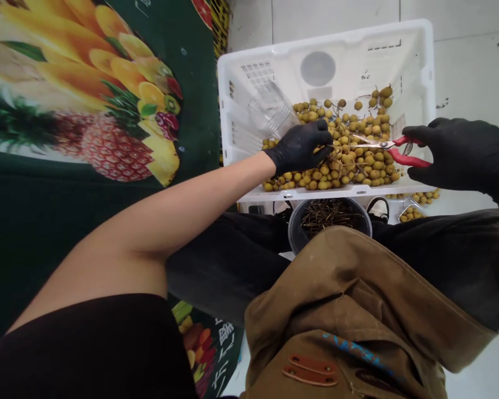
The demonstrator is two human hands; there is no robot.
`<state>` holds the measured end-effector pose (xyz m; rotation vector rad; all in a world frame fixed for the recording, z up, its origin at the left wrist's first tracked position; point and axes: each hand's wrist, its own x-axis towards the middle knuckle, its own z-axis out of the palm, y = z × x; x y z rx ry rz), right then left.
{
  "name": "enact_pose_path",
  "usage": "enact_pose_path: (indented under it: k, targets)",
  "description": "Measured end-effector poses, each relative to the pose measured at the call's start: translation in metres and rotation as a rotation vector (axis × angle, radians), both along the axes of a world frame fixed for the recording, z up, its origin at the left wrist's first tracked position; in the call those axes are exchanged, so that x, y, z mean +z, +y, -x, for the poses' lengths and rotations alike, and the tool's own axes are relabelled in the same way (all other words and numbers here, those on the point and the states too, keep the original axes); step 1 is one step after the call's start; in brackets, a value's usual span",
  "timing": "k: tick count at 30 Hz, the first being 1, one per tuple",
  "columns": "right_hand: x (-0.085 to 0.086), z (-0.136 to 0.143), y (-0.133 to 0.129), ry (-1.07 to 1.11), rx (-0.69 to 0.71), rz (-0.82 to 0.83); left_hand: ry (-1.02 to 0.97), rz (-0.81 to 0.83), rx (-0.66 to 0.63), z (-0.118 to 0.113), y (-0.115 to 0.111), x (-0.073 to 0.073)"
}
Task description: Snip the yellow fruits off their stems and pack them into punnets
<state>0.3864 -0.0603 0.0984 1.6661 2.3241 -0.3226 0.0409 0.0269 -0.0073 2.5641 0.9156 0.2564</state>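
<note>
My left hand, in a black glove, is over the fruit in a white plastic crate. Its fingers and thumb are closed on a bunch of longans with brown twigs, though the fingertips partly hide the grip. My right hand, also gloved in black, grips fruit snips by their red handles at the crate's right side. The snips' blades point left over the longans and look slightly apart. Many loose yellow-brown longans cover the crate floor.
Clear plastic tubs lean inside the crate's left part. A round bucket of cut twigs stands between my legs, below the crate. Clear containers of longans sit at the lower right. A dark green fruit-print panel runs along my left.
</note>
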Motion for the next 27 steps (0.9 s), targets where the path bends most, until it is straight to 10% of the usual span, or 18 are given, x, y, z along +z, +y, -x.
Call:
enact_pose_path:
  k: [13, 27]
  targets:
    - [0.014, 0.029, -0.005, -0.063, 0.068, -0.044, -0.111, -0.018, 0.112, 0.005, 0.006, 0.051]
    - [0.026, 0.068, -0.025, -0.106, 0.008, -0.076, -0.233, 0.16, 0.376, 0.005, 0.033, 0.04]
